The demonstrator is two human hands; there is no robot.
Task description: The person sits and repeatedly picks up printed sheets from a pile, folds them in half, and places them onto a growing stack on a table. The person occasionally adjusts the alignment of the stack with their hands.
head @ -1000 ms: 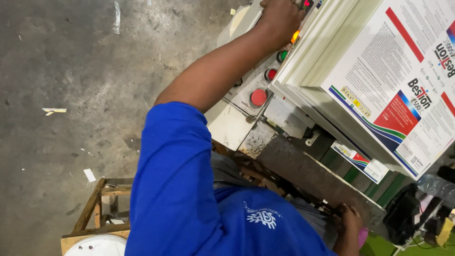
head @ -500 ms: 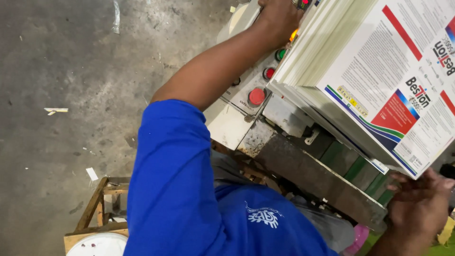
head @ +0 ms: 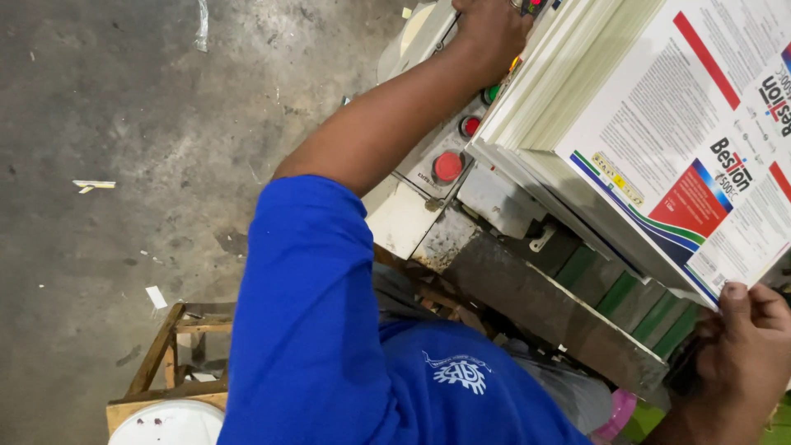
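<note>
1. Hands worked apart at a machine, seen from above my own blue-sleeved shoulder. My left hand [head: 490, 29] reached far up to the control panel [head: 441, 152], its fingers curled over the top controls; I could not tell how tightly they closed or exactly which control they pressed.

2. My right hand [head: 737, 354] sat low at the right edge, fingers loosely curled with the fingertips resting against the near corner of the stack of printed sheets [head: 684, 140]. I judged it was steadying or squaring that corner rather than gripping it.

3. That stack, white with red, blue and green bands, lay tilted on the machine's feed tray [head: 544, 177], just right of the panel. The slope probably kept the sheets settled against the lower edge.

4. A large red button [head: 448, 166], a smaller red one [head: 470, 125] and a green one [head: 491, 93] ran up the panel below my left hand.

5. A white bucket [head: 169, 424] stood beside a wooden stool [head: 165, 350] on the concrete floor [head: 124, 124] at lower left. Its top looked white with a few dark specks; I could not tell what it held.
</note>
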